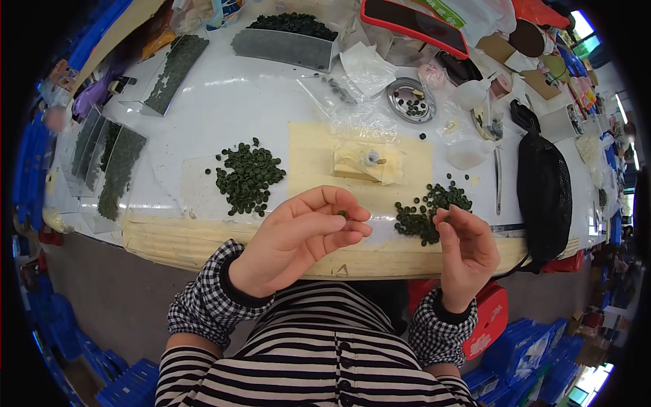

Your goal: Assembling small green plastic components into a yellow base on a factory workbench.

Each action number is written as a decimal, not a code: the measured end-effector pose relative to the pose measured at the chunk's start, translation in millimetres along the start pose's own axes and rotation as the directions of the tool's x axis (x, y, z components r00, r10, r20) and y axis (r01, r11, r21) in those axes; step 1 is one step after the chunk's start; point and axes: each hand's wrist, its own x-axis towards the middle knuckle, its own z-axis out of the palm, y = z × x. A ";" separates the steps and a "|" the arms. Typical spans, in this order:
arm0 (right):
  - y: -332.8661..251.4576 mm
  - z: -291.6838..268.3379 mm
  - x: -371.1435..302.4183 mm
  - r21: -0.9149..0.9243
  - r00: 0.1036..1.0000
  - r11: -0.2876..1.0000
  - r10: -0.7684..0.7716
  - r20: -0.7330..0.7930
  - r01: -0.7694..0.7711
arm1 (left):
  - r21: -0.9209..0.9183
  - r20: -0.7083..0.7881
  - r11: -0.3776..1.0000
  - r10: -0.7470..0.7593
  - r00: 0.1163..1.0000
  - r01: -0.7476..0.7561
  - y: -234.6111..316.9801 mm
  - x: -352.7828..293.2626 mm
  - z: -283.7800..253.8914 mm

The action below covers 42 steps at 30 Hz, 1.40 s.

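Observation:
My left hand (298,234) is above the table's front edge, with a small dark green round piece (342,214) pinched between thumb and fingers. To its right, my right hand (469,249) closes thumb and fingertips on what looks like another such piece (447,220), mostly hidden by the fingers. Just behind the right hand lies a loose pile of these green pieces (424,216). A bigger pile (247,178) sits behind and left of my left hand. Between the piles stands a yellow-taped block (346,163) with a small whitish round fitting (371,158) on top.
Clear boxes of green pieces (178,71) stand at the left, another box (285,47) at the back. A round metal dish (411,100), plastic bags (356,112) and a red-cased phone (415,27) lie behind. Tweezers (498,180) and a black mesh pouch (542,190) lie right.

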 end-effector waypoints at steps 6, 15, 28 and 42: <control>-20.3 27.0 6.8 -0.249 0.870 0.850 -0.385 0.308 0.465 | 0.055 0.048 0.977 -0.209 0.977 0.206 -7.7 -1.6 9.9; -15.4 33.6 9.4 -0.402 0.919 0.832 -0.298 0.258 0.383 | 0.149 0.020 0.989 -0.004 1.000 0.001 -4.9 -0.8 -3.8; 0.7 37.0 15.2 -0.718 0.906 0.553 -0.283 0.314 0.422 | -0.044 -0.012 0.935 0.352 0.936 -0.352 1.1 1.5 -19.3; -23.2 40.7 9.1 -0.212 0.916 0.908 -0.303 0.263 0.361 | 0.120 0.041 0.979 0.160 0.986 -0.164 -6.0 -3.7 -13.6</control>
